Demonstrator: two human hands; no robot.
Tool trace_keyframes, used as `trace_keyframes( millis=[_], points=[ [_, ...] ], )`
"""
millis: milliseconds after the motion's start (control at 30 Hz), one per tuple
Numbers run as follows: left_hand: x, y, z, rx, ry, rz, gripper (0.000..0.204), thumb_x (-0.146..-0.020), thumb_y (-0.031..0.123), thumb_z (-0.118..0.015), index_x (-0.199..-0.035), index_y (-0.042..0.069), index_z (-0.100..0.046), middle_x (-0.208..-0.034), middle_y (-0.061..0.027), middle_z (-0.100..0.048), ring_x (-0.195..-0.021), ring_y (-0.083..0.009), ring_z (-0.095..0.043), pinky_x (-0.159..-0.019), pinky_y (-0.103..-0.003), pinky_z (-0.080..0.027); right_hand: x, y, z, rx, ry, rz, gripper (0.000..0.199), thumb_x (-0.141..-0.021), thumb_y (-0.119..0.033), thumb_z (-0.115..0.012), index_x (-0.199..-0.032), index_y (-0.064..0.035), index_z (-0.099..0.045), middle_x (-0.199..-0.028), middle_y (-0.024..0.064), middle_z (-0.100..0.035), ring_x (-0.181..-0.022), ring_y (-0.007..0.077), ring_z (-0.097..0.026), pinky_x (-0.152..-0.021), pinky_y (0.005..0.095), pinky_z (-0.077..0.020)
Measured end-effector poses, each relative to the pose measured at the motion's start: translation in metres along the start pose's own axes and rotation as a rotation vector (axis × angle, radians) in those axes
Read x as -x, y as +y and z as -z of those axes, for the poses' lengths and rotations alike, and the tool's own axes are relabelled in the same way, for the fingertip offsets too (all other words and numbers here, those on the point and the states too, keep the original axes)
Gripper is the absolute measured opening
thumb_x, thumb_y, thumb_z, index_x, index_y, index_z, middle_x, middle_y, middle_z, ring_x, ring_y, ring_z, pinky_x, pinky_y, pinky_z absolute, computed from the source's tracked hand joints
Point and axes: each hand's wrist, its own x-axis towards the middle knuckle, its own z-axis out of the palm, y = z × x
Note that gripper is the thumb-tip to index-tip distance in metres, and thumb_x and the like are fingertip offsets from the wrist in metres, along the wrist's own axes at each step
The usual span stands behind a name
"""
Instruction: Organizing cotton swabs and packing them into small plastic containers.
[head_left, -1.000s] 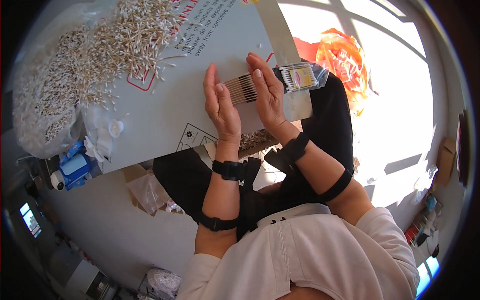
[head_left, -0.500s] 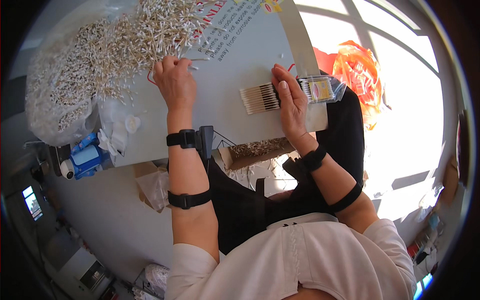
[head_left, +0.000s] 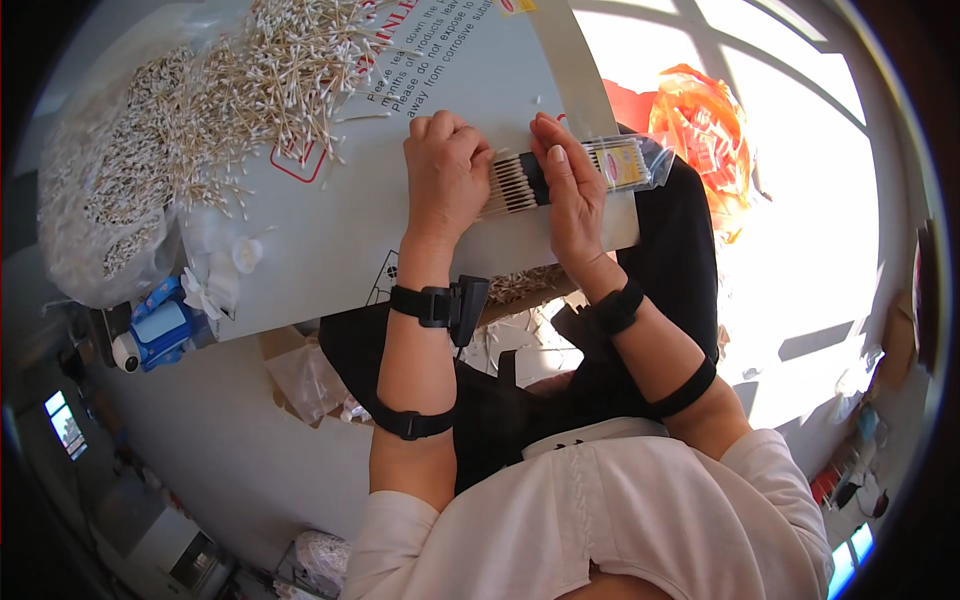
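Note:
My left hand [head_left: 446,172] is closed, its fingertips pinched at the left end of a flat row of cotton swabs [head_left: 513,186]. What it holds is mostly covered by the fingers; a pale swab tip shows beside them. Across the dark band in the middle of that row lies my right hand [head_left: 574,196], closed on the swab pack with its thumb on top. To its right the row goes on into a clear plastic sleeve [head_left: 655,160] with a yellow label. A big heap of loose cotton swabs [head_left: 290,75] covers the table's far left.
Under everything is a grey printed board tabletop [head_left: 330,235]. A clear bag [head_left: 75,225] full of swabs stands at the left edge, above a blue-and-white pack [head_left: 163,328]. An orange plastic bag [head_left: 705,150] lies beyond the right edge. Below the table is a box of swabs [head_left: 525,285].
My left hand has moved right, from the edge of the swab heap to the left end of the row. The right hand stays on the pack. The view has shifted slightly.

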Motion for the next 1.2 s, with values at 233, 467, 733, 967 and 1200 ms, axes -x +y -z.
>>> trace_keyframes(
  millis=[233,467,733,967,1200],
  points=[
    [0.028,0.002,-0.018,0.818,0.367,0.299,0.039,-0.100,0.021,-0.052,-0.134,0.002,-0.050,-0.140,-0.0138,-0.048,-0.132,-0.0257,-0.043,-0.112,-0.040,-0.033,-0.015,0.009,-0.006,0.104,-0.054,0.102,0.036,-0.104,-0.020,-0.047,-0.132,0.0017,-0.053,-0.140,0.0134,-0.051,-0.130,0.0211,-0.048,-0.110,0.0312,-0.0365],
    [0.023,0.016,-0.026,1.104,0.429,0.371,0.051,-0.104,0.031,-0.044,-0.139,-0.005,-0.042,-0.144,-0.0195,-0.044,-0.136,-0.0283,-0.040,-0.116,-0.042,-0.029,-0.012,0.013,-0.009,0.167,-0.105,0.104,0.038,-0.105,-0.021,-0.045,-0.134,0.0019,-0.052,-0.141,0.0117,-0.050,-0.130,0.0186,-0.047,-0.111,0.0309,-0.0373],
    [0.025,0.014,-0.027,1.248,0.462,0.358,0.052,-0.104,0.034,-0.043,-0.138,-0.005,-0.041,-0.143,-0.0189,-0.044,-0.134,-0.0306,-0.042,-0.115,-0.044,-0.029,-0.010,0.015,-0.011,0.127,-0.047,0.114,0.038,-0.105,-0.022,-0.045,-0.132,0.0031,-0.053,-0.137,0.0123,-0.053,-0.128,0.0196,-0.050,-0.110,0.0317,-0.0385],
    [0.051,0.006,-0.004,1.136,0.576,0.405,0.047,-0.102,0.025,-0.047,-0.138,-0.005,-0.041,-0.144,-0.0200,-0.044,-0.136,-0.0321,-0.041,-0.115,-0.047,-0.028,-0.014,-0.002,0.014,-0.026,0.054,-0.034,0.034,-0.103,-0.017,-0.048,-0.128,0.0053,-0.056,-0.129,0.0131,-0.058,-0.120,0.0188,-0.057,-0.105,0.0301,-0.0452],
    [0.077,0.018,-0.005,0.567,0.400,0.266,0.043,-0.096,0.011,-0.054,-0.136,-0.002,-0.047,-0.144,-0.0139,-0.048,-0.134,-0.0273,-0.044,-0.114,-0.041,-0.031,0.003,-0.019,0.027,0.020,0.016,-0.092,0.014,-0.094,-0.005,-0.060,-0.102,0.0062,-0.064,-0.096,0.0047,-0.067,-0.090,0.0109,-0.063,-0.081,0.0244,-0.0515]
  ],
)
